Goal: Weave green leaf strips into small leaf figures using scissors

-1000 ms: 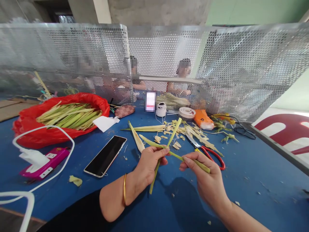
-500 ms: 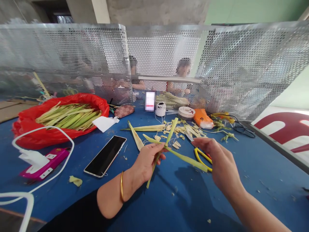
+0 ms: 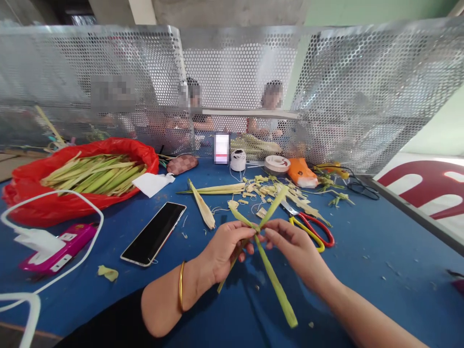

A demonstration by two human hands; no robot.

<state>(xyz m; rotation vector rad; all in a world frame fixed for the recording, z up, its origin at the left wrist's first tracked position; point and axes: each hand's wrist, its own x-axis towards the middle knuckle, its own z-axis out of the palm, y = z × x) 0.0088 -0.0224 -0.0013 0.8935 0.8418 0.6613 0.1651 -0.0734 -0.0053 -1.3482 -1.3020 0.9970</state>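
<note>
Long pale-green leaf strips [image 3: 274,279] cross at a small knot-like centre in front of me, with their ends sticking out several ways. My left hand [image 3: 232,241] pinches them just left of the crossing, thumb on top. Close on the right, my right hand [image 3: 290,241] has its thumb and fingers together at the crossing, gripping a strip there. Scissors [image 3: 314,232] with one red and one yellow handle lie on the table just beyond my right hand. Cut leaf scraps [image 3: 261,186] are scattered behind the strips, and a single folded leaf [image 3: 201,205] lies to their left.
On the blue table [image 3: 174,309], a red bag [image 3: 27,205] of leaves stands at the left, near a pink power strip [image 3: 61,251] and a phone [image 3: 154,234]. Thread [image 3: 238,161], a tape roll [image 3: 277,164] and an orange packet [image 3: 302,172] sit before a perforated metal screen [image 3: 235,63]. People sit behind it.
My right hand has moved left and inward to the crossing and closed on the strips. The long strip that pointed right now points down toward me. The scissors are more fully visible.
</note>
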